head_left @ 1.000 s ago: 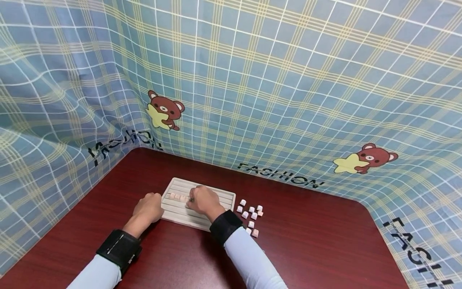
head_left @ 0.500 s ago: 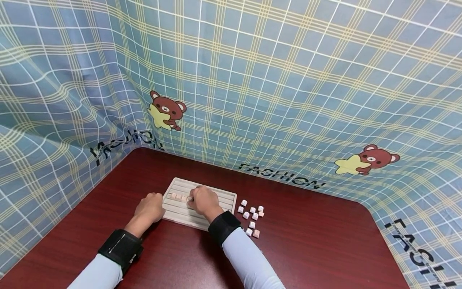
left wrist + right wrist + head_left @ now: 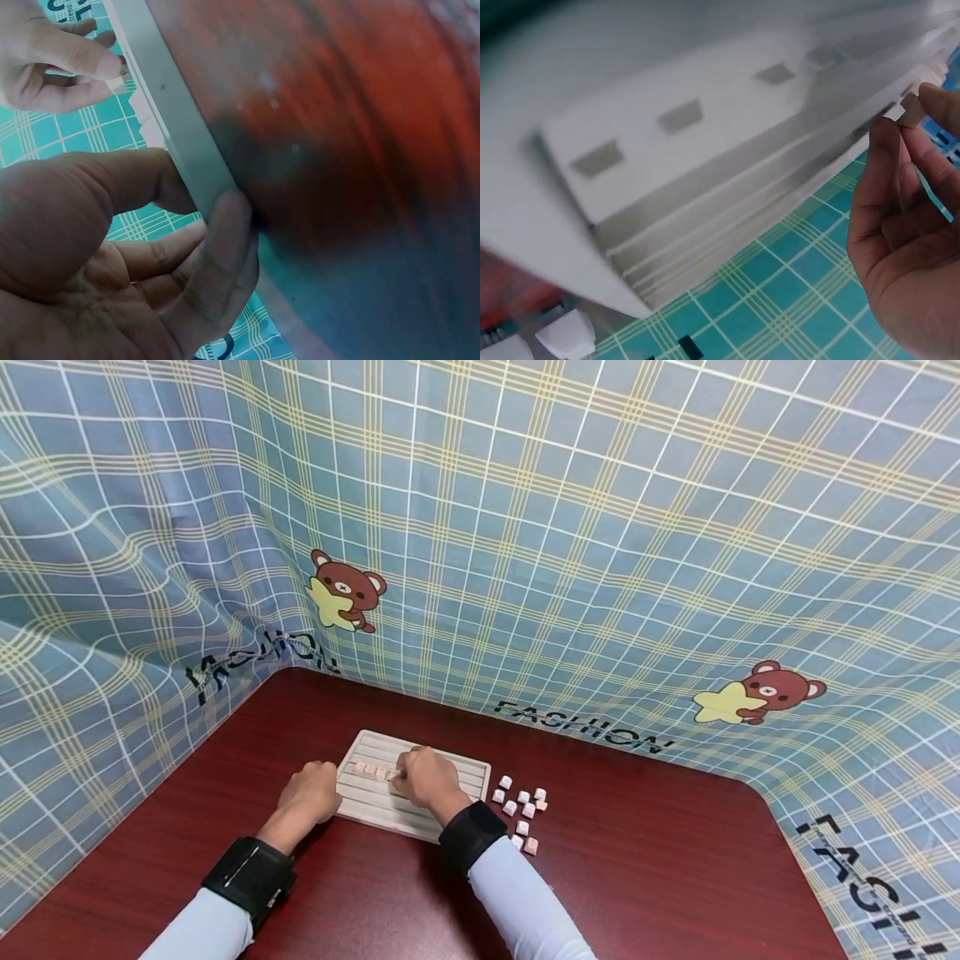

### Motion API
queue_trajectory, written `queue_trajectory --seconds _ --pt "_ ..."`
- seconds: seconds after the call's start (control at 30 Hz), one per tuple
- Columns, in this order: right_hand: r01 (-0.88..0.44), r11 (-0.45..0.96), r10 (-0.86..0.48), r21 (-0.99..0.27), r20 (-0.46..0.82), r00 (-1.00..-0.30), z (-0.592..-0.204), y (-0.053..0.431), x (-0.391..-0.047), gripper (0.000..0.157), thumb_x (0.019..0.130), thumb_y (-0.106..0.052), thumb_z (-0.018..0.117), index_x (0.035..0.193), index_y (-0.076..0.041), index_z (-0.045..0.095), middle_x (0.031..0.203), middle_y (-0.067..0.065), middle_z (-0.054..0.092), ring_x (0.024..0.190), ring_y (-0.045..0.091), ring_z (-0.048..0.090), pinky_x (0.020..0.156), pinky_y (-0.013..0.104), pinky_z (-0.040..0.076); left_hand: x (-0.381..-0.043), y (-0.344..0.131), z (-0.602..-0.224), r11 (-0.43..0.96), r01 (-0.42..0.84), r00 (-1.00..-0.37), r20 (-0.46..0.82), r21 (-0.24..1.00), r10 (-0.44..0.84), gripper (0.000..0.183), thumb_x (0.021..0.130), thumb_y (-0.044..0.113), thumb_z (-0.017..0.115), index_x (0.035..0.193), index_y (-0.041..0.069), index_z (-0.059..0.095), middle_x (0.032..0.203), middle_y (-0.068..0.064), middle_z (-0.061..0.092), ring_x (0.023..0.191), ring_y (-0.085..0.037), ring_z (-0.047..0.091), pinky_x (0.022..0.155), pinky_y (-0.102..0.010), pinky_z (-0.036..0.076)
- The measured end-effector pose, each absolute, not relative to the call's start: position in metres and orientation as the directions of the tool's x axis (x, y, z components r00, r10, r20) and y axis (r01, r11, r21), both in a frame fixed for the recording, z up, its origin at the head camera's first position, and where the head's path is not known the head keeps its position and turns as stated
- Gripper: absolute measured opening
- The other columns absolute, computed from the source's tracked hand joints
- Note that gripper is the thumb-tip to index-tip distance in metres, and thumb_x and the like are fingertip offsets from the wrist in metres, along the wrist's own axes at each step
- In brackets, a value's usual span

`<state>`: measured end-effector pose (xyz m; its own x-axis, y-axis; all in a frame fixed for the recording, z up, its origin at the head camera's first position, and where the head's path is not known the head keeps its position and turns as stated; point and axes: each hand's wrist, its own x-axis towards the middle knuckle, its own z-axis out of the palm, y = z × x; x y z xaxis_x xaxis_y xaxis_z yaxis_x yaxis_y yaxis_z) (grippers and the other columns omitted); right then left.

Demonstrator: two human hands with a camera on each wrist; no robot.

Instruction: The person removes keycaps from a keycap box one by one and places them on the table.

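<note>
A cream-white slatted tray [image 3: 375, 812] lies on the table, with a short row of pale pink keycaps [image 3: 370, 770] along one of its upper slats. My left hand [image 3: 309, 792] grips the tray's left edge; in the left wrist view the thumb and fingers pinch the tray's rim [image 3: 176, 97]. Over the middle of the tray, at the right end of the row, is my right hand [image 3: 429, 778]. Its thumb and forefinger pinch a small keycap [image 3: 911, 112], seen in the right wrist view. In the head view the fingers mostly hide that keycap.
Several loose white and pinkish keycaps [image 3: 510, 808] lie scattered just right of the tray. The dark red table [image 3: 645, 852] is bounded at the back and sides by a checked blue cloth [image 3: 570, 568] with bear prints.
The right hand stays at the end of the row, with only slight movement of hand and fingers. My left hand keeps its place on the tray's edge.
</note>
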<state>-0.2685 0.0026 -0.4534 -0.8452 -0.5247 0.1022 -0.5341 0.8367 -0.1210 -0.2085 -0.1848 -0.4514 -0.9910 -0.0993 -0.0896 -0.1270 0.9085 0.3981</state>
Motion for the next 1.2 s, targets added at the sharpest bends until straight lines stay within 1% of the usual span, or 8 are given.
queue_trajectory --seconds 0.07,0.17,0.3,0.47,0.63,0.83,1.07,1.2 --pt "-0.528 0.838 -0.522 -0.137 0.078 -0.849 -0.445 0.006 -0.263 0.018 0.088 -0.033 0.069 0.098 -0.019 0.074 0.098 -0.004 0.072 0.073 0.008 0.065 0.058 0.022 0.048 -0.209 -0.185 -0.451 0.908 -0.124 -0.991 -0.087 0.399 -0.097 0.021 0.08 0.0 0.062 0.098 -0.01 0.065 0.088 -0.02 0.059 0.073 -0.03 0.057 0.063 -0.045 0.048" --pt "-0.543 0.829 -0.536 -0.134 0.091 -0.839 -0.445 0.016 -0.262 0.017 0.087 -0.033 0.07 0.097 -0.02 0.074 0.095 -0.006 0.073 0.073 0.007 0.065 0.059 0.021 0.047 -0.209 -0.185 -0.451 0.909 -0.129 -0.991 -0.093 0.397 -0.1 0.021 0.08 0.001 0.061 0.099 -0.01 0.065 0.088 -0.02 0.059 0.074 -0.03 0.057 0.063 -0.045 0.048" --pt "-0.583 0.8 -0.568 -0.139 0.137 -0.812 -0.443 0.038 -0.257 0.017 0.086 -0.032 0.07 0.096 -0.019 0.074 0.092 -0.006 0.073 0.075 0.007 0.066 0.061 0.021 0.048 -0.208 -0.185 -0.453 0.906 -0.137 -0.989 -0.098 0.4 -0.107 0.023 0.08 0.0 0.061 0.101 -0.01 0.065 0.09 -0.02 0.059 0.076 -0.031 0.058 0.065 -0.046 0.049" --pt "-0.616 0.767 -0.589 -0.18 0.183 -0.787 -0.438 0.07 -0.249 0.017 0.085 -0.029 0.072 0.095 -0.015 0.074 0.091 -0.004 0.073 0.077 0.01 0.068 0.061 0.023 0.049 -0.206 -0.185 -0.452 0.902 -0.141 -0.989 -0.099 0.407 -0.11 0.024 0.081 0.0 0.061 0.102 -0.011 0.064 0.09 -0.021 0.059 0.075 -0.03 0.057 0.063 -0.045 0.048" --pt "-0.602 0.763 -0.571 -0.235 0.193 -0.798 -0.437 0.098 -0.241 0.017 0.086 -0.028 0.072 0.095 -0.014 0.074 0.091 -0.001 0.071 0.077 0.011 0.067 0.063 0.023 0.05 -0.208 -0.185 -0.451 0.904 -0.144 -0.988 -0.108 0.403 -0.109 0.025 0.081 0.0 0.06 0.104 -0.011 0.064 0.092 -0.022 0.06 0.075 -0.03 0.057 0.063 -0.044 0.048" --pt "-0.598 0.761 -0.557 -0.251 0.221 -0.801 -0.442 0.126 -0.232 0.017 0.087 -0.026 0.072 0.096 -0.012 0.073 0.089 0.0 0.069 0.077 0.011 0.065 0.065 0.023 0.05 -0.211 -0.186 -0.452 0.907 -0.139 -0.988 -0.119 0.398 -0.1 0.027 0.082 -0.001 0.06 0.106 -0.012 0.063 0.092 -0.022 0.059 0.076 -0.03 0.056 0.064 -0.044 0.048" --pt "-0.579 0.786 -0.523 -0.217 0.266 -0.81 -0.446 0.17 -0.223 0.009 0.084 -0.023 0.075 0.086 -0.016 0.071 0.082 -0.003 0.065 0.069 0.008 0.061 0.059 0.022 0.047 -0.21 -0.185 -0.452 0.905 -0.133 -0.989 -0.11 0.404 -0.096 0.027 0.081 -0.001 0.06 0.105 -0.012 0.064 0.093 -0.023 0.06 0.076 -0.031 0.058 0.064 -0.045 0.049" --pt "-0.547 0.808 -0.488 -0.219 0.271 -0.83 -0.449 0.194 -0.22 0.009 0.08 -0.02 0.078 0.082 -0.016 0.07 0.078 -0.003 0.062 0.066 0.006 0.057 0.058 0.022 0.045 -0.209 -0.186 -0.452 0.906 -0.137 -0.989 -0.113 0.401 -0.099 0.027 0.082 -0.001 0.06 0.106 -0.013 0.063 0.093 -0.023 0.059 0.075 -0.03 0.057 0.064 -0.045 0.049"
